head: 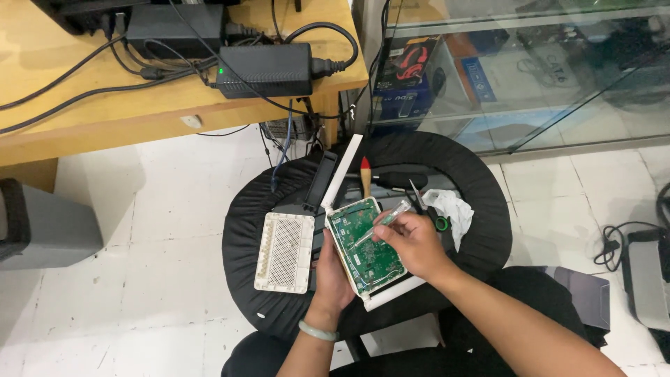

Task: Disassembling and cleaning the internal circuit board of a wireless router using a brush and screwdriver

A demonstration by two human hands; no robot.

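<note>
Router (368,246) opened on a black round stool (474,209), green board up, its long axis tilted up-left.
It is gripped underneath by the left hand (333,274), fingers mostly hidden; a thin tool (380,222), pinched in the closed right hand (413,241), is laid against the board. The white cover (285,252) lies just beside it.

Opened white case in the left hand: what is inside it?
A green circuit board fills the opened white case. The right hand covers its right edge, touching a tool to it.

Single head-worn view, looking steeply down, close over the black round stool (474,209), desk edge (174,119) above
</note>
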